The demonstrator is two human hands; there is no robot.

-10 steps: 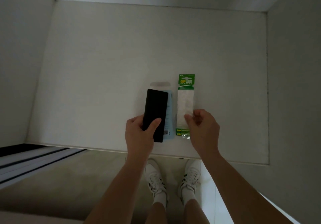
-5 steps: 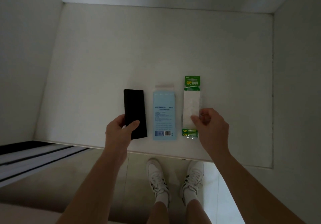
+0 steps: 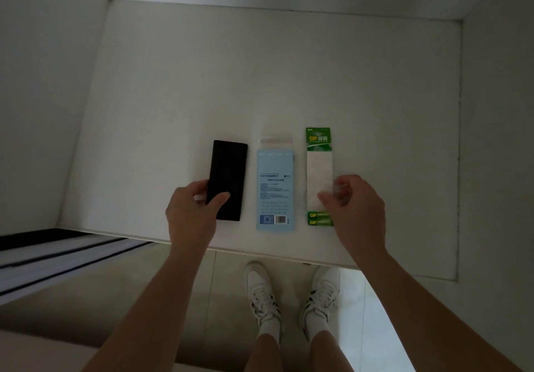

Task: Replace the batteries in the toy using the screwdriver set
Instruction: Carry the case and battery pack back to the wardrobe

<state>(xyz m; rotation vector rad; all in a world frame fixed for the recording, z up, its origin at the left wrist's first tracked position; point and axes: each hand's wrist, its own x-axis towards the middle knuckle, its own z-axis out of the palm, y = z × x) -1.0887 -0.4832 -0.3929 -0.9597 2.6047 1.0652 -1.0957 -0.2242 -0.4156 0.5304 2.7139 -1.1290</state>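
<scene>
A flat black case [image 3: 228,179] lies on the white table [image 3: 260,82] near its front edge. My left hand [image 3: 192,212] grips the case's lower left corner, thumb on top. Right of it lies a light blue printed package [image 3: 275,189] with a barcode. Further right is a long green-and-white battery pack [image 3: 318,175]. My right hand [image 3: 357,207] hovers at the pack's lower right side with fingers curled; I cannot tell whether it pinches the pack's edge. No toy is in view.
Walls close in the table on the left, back and right. The table's front edge [image 3: 260,251] runs just below the three items. My feet in white shoes [image 3: 291,293] stand on the floor below it. A striped surface [image 3: 57,256] lies lower left.
My left hand slid the black case off the blue package and to the left, uncovering the package. My right hand stayed by the battery pack.
</scene>
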